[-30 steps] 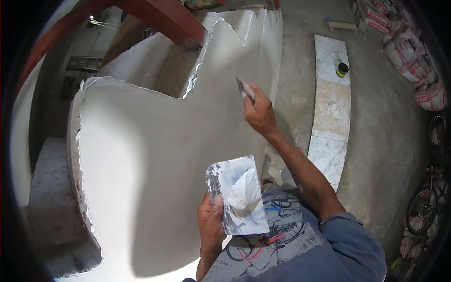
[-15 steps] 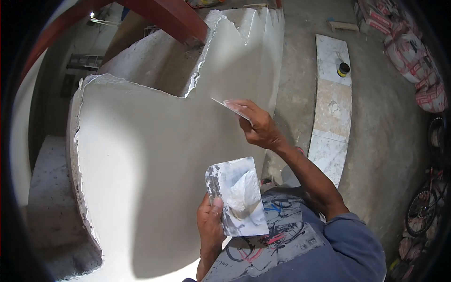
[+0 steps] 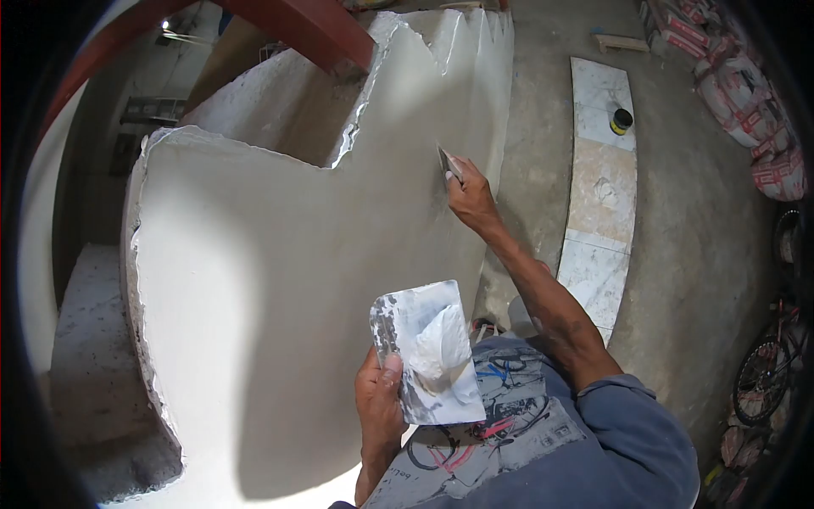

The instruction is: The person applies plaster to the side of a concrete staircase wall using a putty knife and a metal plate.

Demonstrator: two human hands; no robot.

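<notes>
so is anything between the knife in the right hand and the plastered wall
Nothing visible. The putty knife in the right hand meets the wall directly; the left hand holds the plaster plate lower down, clear of it.

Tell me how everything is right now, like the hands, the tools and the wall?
right hand: closed on the scraper, arm stretched out.
scraper: blade against the wall.
left hand: gripping the metal plate by its edge.
metal plate: held up, with a lump of white plaster on it.
wall: coated smooth, top edge ragged.
small can: standing upright on a stone slab.
</notes>
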